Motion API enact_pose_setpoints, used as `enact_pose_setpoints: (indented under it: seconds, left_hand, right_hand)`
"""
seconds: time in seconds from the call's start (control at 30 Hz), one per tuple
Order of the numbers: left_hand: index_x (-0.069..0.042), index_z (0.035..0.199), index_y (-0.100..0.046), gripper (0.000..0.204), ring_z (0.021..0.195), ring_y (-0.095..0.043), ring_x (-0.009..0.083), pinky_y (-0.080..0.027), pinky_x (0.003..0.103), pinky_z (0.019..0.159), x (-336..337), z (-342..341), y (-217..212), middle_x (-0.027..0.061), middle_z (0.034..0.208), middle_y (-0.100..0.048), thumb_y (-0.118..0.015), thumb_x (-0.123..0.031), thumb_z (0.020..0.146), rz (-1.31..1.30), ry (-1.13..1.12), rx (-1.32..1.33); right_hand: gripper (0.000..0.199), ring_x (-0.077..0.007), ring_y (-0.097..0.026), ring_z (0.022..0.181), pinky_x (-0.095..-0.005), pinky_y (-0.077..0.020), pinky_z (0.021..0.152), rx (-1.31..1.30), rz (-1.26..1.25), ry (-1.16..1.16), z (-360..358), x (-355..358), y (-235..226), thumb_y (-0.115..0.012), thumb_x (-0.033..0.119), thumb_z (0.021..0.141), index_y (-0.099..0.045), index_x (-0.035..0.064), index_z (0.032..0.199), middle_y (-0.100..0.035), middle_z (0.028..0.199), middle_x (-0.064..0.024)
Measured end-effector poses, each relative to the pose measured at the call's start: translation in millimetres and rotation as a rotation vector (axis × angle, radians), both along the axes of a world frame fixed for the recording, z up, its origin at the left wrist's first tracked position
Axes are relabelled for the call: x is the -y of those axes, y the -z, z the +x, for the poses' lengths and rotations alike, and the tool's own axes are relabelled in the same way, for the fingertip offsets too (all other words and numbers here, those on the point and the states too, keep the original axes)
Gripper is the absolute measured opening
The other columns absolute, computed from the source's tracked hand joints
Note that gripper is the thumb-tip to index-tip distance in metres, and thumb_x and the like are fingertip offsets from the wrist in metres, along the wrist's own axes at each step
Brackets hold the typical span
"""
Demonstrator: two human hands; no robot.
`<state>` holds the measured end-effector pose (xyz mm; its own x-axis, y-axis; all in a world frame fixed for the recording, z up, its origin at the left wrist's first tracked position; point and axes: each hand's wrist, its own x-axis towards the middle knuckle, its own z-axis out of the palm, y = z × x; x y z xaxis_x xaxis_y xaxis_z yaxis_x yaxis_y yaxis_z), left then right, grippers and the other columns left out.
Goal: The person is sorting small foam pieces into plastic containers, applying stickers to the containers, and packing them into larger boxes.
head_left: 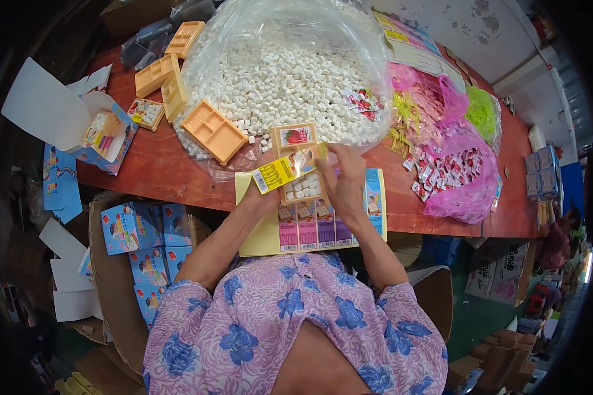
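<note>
A small orange compartment tray (pixel 276 140) is at the table's near edge, with white marshmallow-like cubes (pixel 303 189) in its near part and a strawberry-printed packet (pixel 297 135) in its far part. My left hand (pixel 262 191) grips the tray from the left, its fingers partly hidden. Across the tray's middle lies a yellow printed sticker (pixel 284 169), tilted, its left end sticking out past the rim. My right hand (pixel 346 179) pinches the sticker's right end against the tray. Beneath both hands is a yellow-edged sheet of stickers (pixel 326 227).
Beyond the tray spreads a big clear bag of white cubes (pixel 296 85). Orange trays (pixel 215 131) lie on its left, near an open box (pixel 105 135). Pink bags (pixel 461 158) with small packets are at right. A carton of blue boxes (pixel 138 230) stands below left.
</note>
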<state>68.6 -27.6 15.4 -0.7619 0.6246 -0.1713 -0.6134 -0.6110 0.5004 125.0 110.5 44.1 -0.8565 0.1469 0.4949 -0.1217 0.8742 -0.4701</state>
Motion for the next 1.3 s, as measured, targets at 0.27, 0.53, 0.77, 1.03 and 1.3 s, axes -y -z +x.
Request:
enact_pose_setpoints:
  seconds: [0.27, 0.53, 0.77, 1.03, 1.3]
  left_hand:
    - [0.001, 0.097, -0.047, 0.025, 0.068, -0.058, 0.0125, -0.051, 0.025, 0.056, 3, -3, -14, 0.0070, 0.083, -0.056, -0.049, -0.017, 0.079, -0.384, 0.081, -0.258]
    - [-0.002, 0.093, -0.049, 0.023, 0.068, -0.056, 0.0114, -0.049, 0.026, 0.059, 11, -25, -6, 0.0058, 0.083, -0.054, -0.048, -0.020, 0.080, -0.261, 0.112, -0.072]
    - [-0.002, 0.086, -0.051, 0.027, 0.083, -0.044, 0.0283, -0.033, 0.039, 0.072, 4, 18, -46, 0.0135, 0.082, -0.047, -0.060, -0.022, 0.070, -1.475, -0.773, -1.459]
    - [0.001, 0.081, -0.057, 0.025, 0.067, -0.051, 0.0166, -0.040, 0.030, 0.061, -2, -6, -28, 0.0053, 0.068, -0.053, -0.059, -0.022, 0.073, -1.269, -0.072, -0.931]
    - [0.002, 0.080, -0.059, 0.029, 0.057, -0.052, 0.0108, -0.041, 0.027, 0.052, 3, -2, -7, 0.0053, 0.064, -0.056, -0.058, -0.026, 0.073, -0.726, 0.044, -0.603]
  right_hand:
    - [0.027, -0.0106, -0.053, 0.079, -0.0238, -0.0426, 0.071, 0.508, -1.382, -0.251, 0, 0, 7, -0.055, 0.012, 0.076, -0.051, -0.0037, 0.097, -0.058, 0.088, -0.0080]
    - [0.034, -0.0200, -0.054, 0.091, -0.0321, -0.0428, 0.082, 0.627, -1.946, -0.351, 7, 8, 22, -0.051, 0.013, 0.078, -0.044, -0.0039, 0.106, -0.053, 0.101, -0.0127]
    - [0.029, -0.0179, -0.055, 0.087, -0.0306, -0.0452, 0.076, 0.456, -1.840, -0.079, 7, -6, 30, -0.048, 0.016, 0.080, -0.046, -0.0041, 0.101, -0.054, 0.098, -0.0120]
    - [0.022, -0.0118, -0.054, 0.082, -0.0252, -0.0427, 0.073, 0.253, -1.585, -0.166, 11, 17, 5, -0.048, 0.014, 0.082, -0.050, -0.0020, 0.097, -0.056, 0.091, -0.0074]
    - [0.028, -0.0141, -0.053, 0.086, -0.0265, -0.0403, 0.078, 0.374, -1.571, -0.386, 1, 1, 0, -0.055, 0.010, 0.077, -0.048, -0.0022, 0.101, -0.056, 0.094, -0.0070]
